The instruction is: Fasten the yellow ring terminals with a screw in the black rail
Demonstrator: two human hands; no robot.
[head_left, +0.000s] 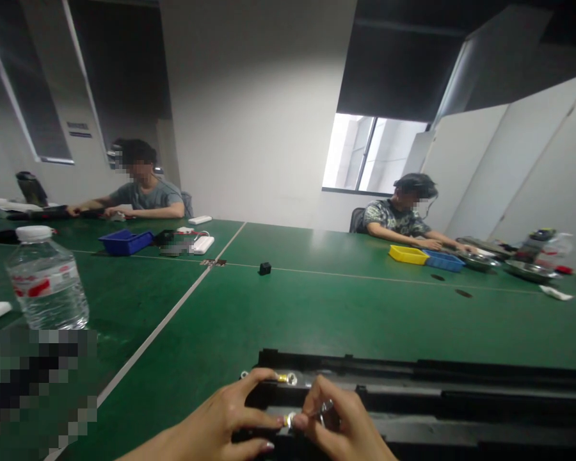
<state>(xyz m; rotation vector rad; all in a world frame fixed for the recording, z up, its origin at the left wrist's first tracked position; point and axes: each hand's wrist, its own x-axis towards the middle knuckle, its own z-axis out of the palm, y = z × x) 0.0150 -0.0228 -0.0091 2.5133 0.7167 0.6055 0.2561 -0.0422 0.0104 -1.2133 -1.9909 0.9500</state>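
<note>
A long black plastic frame (441,384) lies across the green table (317,307) at the near edge. My left hand (225,422) rests on the frame's left end, its index finger stretched toward a small brass and silver fitting (288,378). My thumb and fingers pinch a small silver part (289,420). My right hand (340,426) is curled beside it, fingertips meeting the left hand's at that part, with another shiny metal piece (327,410) inside its fingers.
A water bottle (45,278) stands at the left. A small black cube (265,268) sits mid-table. Blue tray (125,242) and white boxes lie far left, yellow tray (408,255), blue tray and metal bowls far right. Two people sit at the far side.
</note>
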